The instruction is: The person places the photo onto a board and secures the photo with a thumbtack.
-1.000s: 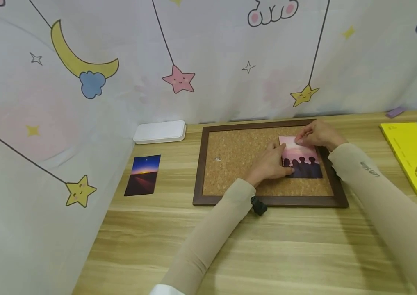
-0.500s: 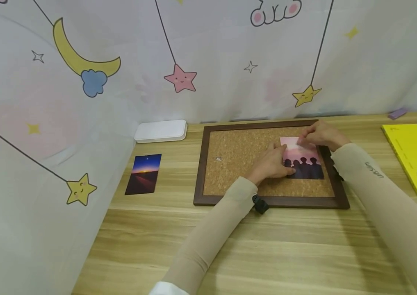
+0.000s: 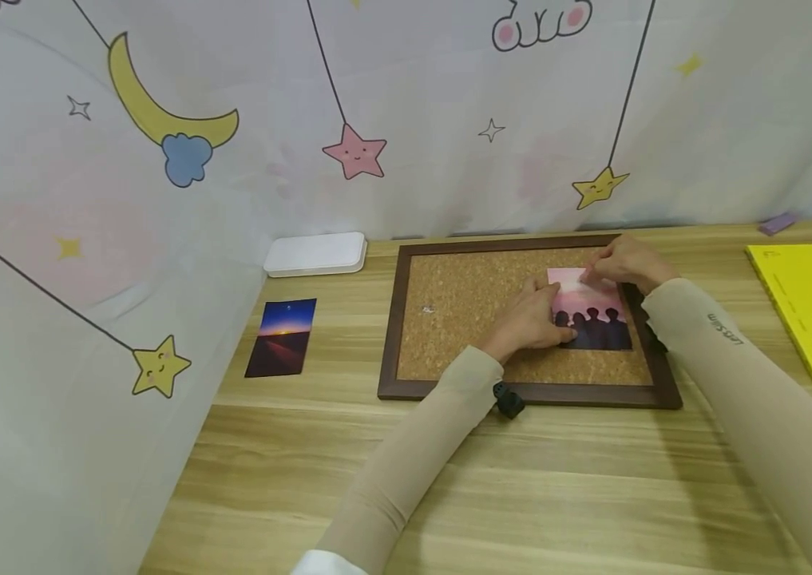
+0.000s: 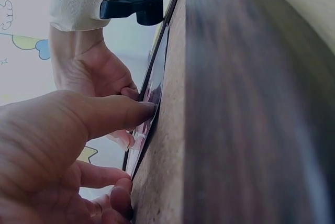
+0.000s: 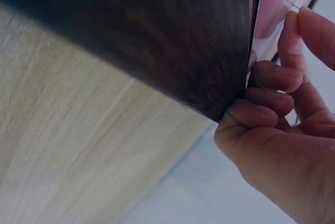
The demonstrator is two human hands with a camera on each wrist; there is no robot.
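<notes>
A pink photo with dark silhouettes of people lies over the right part of a cork board with a dark wooden frame. My left hand rests at the photo's left edge. Its extended thumb presses the lower part, and its forefinger touches near the upper left corner. At the photo's top, my right hand pinches a thin pin between thumb and forefinger. The needle of that pin points toward the photo in the right wrist view. The other right fingers lie curled by the frame's edge.
A sunset photo lies on the wooden table, left of the board. Behind it sits a white case. A yellow book and a small purple block are at the right. A patterned curtain hangs behind.
The view has shifted slightly. Both hands stay at the photo, with the right fingertips still at its top.
</notes>
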